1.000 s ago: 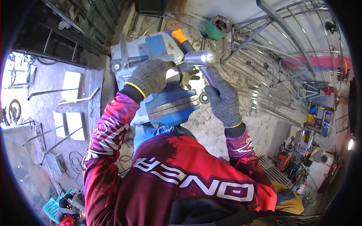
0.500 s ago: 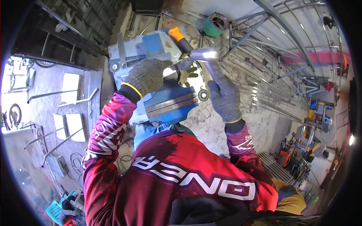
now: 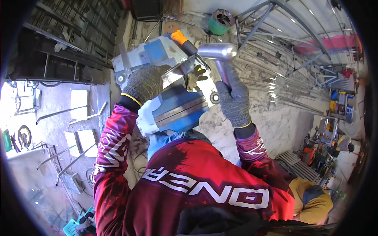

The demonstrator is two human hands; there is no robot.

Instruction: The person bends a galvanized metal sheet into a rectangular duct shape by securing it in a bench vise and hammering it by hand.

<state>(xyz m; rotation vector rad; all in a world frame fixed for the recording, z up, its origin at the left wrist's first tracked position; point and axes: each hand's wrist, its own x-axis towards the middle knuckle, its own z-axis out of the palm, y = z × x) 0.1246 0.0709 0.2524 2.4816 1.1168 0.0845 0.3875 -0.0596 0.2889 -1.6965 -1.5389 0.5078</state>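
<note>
Nearest: blue bench vise. To its right, right gloved hand clenched round a hammer, head projecting beyond the fist. Left gloved hand pinches a flat metal strip; free length juts far-right of the grip.

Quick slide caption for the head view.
Gloved right hand holds a hammer; left hand holds a metal piece near a vise.

Red-maroon lettered jersey, grey gloves
</note>
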